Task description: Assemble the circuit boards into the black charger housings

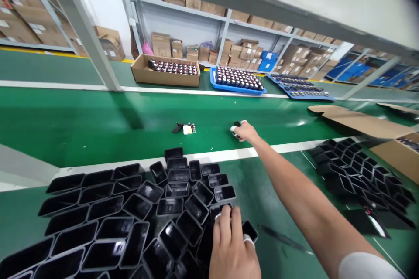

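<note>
My right hand [246, 131] reaches out over the green conveyor belt, its fingers, with white fingertip covers, closed on a small circuit board with a black part [236, 125]; most of it is hidden by the hand. To the left on the belt lies another circuit board [189, 129] with a black piece beside it. My left hand [233, 244] is low at the near side, fingers bent over a black plastic case [220, 210] at the right edge of the group, its thumb wearing a white cover. Many similar open-topped black cases [170, 207] stand close together to the left.
Behind the belt stand a cardboard box of small parts [166, 77], a blue tray [237, 88] and another blue tray [301, 89]. More black cases [360, 170] and cardboard [363, 122] are at right. A dark strip [284, 239] lies near my right forearm. A metal post [85, 30] rises at left.
</note>
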`<state>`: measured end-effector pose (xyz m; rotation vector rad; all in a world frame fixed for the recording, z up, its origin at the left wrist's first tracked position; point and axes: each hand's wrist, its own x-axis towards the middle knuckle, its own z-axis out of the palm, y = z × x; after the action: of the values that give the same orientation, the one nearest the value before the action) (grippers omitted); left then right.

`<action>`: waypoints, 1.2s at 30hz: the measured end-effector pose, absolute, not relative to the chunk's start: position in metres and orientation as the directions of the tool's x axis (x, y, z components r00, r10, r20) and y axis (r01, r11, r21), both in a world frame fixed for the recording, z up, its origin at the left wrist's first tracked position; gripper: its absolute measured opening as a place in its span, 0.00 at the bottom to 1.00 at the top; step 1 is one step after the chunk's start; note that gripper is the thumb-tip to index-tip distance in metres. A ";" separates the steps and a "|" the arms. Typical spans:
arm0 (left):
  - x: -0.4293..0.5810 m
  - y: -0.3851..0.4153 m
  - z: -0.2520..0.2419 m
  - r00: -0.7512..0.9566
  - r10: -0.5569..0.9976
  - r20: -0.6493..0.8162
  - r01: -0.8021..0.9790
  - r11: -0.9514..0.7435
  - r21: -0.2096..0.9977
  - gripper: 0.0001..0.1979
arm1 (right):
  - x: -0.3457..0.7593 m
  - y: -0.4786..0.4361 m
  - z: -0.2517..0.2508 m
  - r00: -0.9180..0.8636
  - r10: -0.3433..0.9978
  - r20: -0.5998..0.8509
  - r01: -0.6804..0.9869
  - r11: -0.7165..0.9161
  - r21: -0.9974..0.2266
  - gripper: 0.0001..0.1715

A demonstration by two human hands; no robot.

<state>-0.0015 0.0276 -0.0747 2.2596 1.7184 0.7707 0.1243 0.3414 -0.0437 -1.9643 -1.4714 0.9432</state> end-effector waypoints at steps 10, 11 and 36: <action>0.007 0.035 -0.010 0.098 0.916 0.389 0.473 -0.387 0.792 0.21 | 0.188 0.075 0.005 0.129 0.988 0.089 -0.437 0.137 -0.889 0.40; 0.014 0.033 -0.012 0.094 0.923 0.374 0.468 -0.373 0.801 0.27 | 0.187 0.051 0.002 0.139 0.986 0.087 -0.512 0.147 -0.846 0.41; 0.048 0.018 0.010 0.425 0.877 0.225 0.096 -0.291 0.952 0.31 | 0.210 -0.040 -0.016 0.234 0.897 0.375 -0.359 0.438 -0.824 0.66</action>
<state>0.0478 0.0179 0.0098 1.6915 0.8546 0.9890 0.2097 -0.0403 -0.0158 -0.6723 -0.9741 0.9573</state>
